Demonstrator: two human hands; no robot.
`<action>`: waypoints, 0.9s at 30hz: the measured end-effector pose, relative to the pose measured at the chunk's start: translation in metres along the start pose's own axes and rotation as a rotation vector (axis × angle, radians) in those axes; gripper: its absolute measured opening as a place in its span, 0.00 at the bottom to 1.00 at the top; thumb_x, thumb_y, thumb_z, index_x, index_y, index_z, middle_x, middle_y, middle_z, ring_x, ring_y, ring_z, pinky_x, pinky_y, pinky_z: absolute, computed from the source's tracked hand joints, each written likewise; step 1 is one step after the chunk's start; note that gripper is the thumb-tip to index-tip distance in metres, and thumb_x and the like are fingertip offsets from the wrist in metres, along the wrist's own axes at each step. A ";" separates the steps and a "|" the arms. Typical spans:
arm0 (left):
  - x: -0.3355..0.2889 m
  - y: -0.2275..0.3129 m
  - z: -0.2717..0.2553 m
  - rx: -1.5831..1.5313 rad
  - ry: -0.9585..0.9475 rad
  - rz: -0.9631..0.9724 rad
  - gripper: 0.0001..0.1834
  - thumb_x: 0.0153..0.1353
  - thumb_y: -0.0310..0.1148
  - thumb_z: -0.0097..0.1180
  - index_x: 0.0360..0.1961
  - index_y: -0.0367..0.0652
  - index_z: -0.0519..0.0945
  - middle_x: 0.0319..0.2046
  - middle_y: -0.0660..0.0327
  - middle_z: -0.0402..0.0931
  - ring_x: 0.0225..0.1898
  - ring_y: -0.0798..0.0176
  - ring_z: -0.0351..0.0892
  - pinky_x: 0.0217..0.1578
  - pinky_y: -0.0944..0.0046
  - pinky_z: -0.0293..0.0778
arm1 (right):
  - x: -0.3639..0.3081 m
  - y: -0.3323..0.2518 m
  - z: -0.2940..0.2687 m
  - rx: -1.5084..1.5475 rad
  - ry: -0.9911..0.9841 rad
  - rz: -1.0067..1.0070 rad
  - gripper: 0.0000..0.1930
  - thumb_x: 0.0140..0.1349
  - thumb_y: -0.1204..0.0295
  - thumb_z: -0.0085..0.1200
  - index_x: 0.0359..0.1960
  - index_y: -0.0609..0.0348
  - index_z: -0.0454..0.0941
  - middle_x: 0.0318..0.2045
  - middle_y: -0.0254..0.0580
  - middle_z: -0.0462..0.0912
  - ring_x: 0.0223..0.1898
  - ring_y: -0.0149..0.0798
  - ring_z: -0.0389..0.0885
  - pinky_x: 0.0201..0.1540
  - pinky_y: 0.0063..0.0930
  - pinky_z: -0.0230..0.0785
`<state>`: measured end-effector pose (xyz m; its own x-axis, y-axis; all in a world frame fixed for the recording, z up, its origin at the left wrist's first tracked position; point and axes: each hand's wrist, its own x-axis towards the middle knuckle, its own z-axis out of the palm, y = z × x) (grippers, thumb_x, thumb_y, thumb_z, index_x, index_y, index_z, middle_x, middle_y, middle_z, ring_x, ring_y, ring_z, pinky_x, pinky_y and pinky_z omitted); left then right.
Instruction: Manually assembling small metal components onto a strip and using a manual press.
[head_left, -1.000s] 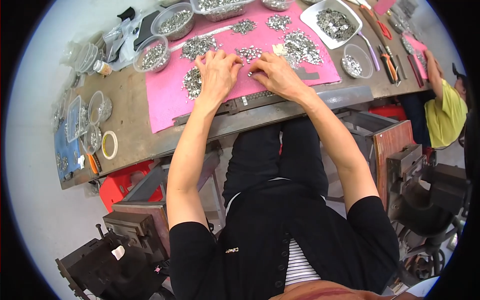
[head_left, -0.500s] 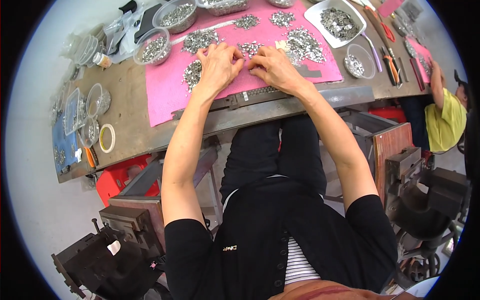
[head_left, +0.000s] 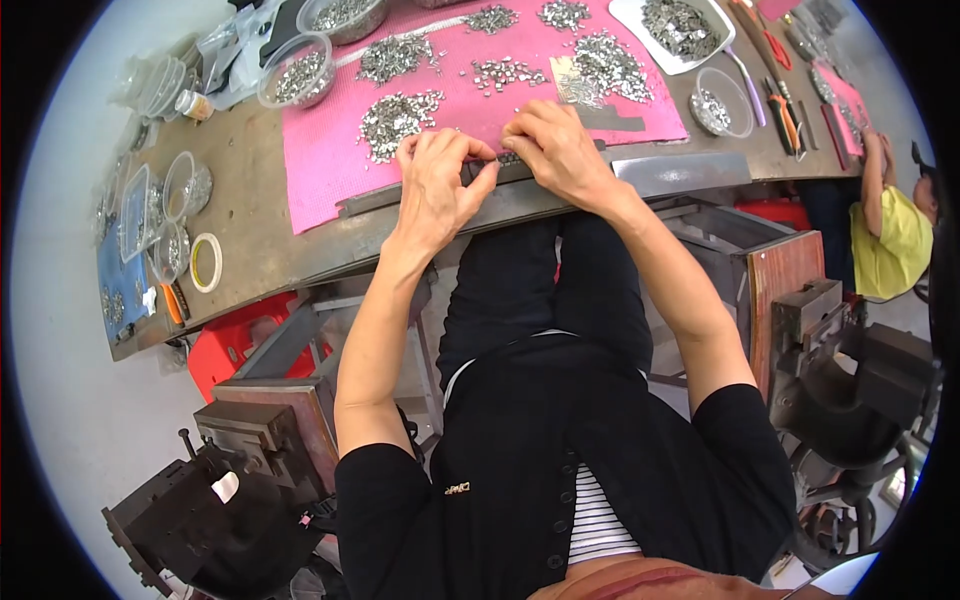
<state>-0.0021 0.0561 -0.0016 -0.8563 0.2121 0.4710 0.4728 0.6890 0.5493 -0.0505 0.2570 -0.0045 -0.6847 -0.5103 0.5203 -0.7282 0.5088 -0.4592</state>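
My left hand (head_left: 438, 190) is at the near edge of a pink mat (head_left: 320, 150), fingers curled over a long dark metal bar (head_left: 385, 198). Beside it my right hand (head_left: 562, 158) bends its fingers over the same bar, thumb and fingertips close together. Anything small pinched in either hand is too small or hidden to make out. Just beyond my hands lie a loose pile of small silvery metal pieces (head_left: 400, 122) and a sparser scatter of pieces (head_left: 506, 73). A grey flat metal plate (head_left: 612, 122) rests to the right of my right hand.
More metal pieces (head_left: 608, 68) are heaped on the mat. Clear tubs (head_left: 298, 75) and a white tray (head_left: 728, 22) hold others. Orange-handled pliers (head_left: 783, 118) lie at right, a tape roll (head_left: 206, 263) at left. Farther right sits a person in a yellow top (head_left: 893, 240).
Both hands have drawn back toward me, from the small scatter of pieces to the dark bar at the mat's near edge. The scatter and the left pile are now uncovered.
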 end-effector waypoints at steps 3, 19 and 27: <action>-0.003 -0.001 0.004 0.005 0.016 0.010 0.08 0.52 0.31 0.67 0.33 0.44 0.83 0.32 0.63 0.78 0.42 0.57 0.76 0.58 0.52 0.59 | -0.011 -0.007 0.007 0.023 0.035 0.041 0.04 0.63 0.73 0.60 0.36 0.60 0.82 0.33 0.38 0.79 0.38 0.42 0.77 0.46 0.35 0.63; -0.008 0.004 0.014 -0.011 0.119 0.013 0.06 0.61 0.31 0.65 0.38 0.43 0.83 0.30 0.62 0.78 0.36 0.58 0.76 0.55 0.53 0.61 | 0.023 0.035 -0.013 -0.042 -0.036 0.108 0.06 0.60 0.74 0.61 0.38 0.60 0.86 0.33 0.45 0.83 0.38 0.47 0.83 0.42 0.38 0.74; -0.008 0.005 0.017 -0.060 0.161 -0.009 0.07 0.60 0.30 0.65 0.39 0.45 0.83 0.31 0.62 0.78 0.38 0.56 0.76 0.55 0.51 0.63 | 0.021 0.042 0.002 -0.302 -0.025 -0.037 0.06 0.63 0.68 0.60 0.36 0.56 0.81 0.34 0.40 0.78 0.43 0.44 0.78 0.49 0.40 0.63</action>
<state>0.0032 0.0693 -0.0141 -0.8183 0.0889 0.5678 0.4811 0.6464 0.5922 -0.0958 0.2660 -0.0145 -0.6611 -0.5473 0.5132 -0.7133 0.6706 -0.2037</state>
